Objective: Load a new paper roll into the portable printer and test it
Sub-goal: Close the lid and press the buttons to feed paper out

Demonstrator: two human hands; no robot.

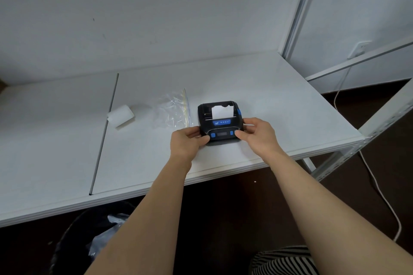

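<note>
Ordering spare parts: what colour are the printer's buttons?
Blue, set on the black printer; seen in the head view.

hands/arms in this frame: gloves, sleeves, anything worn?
Nothing worn on either. The left hand and right hand are bare: no gloves, and no rings, watch or bands that I can make out. Both forearms are uncovered as far as the frame edge, no sleeves in view. The only clothing visible is black-and-white striped fabric at the bottom edge, by the right arm.
</note>
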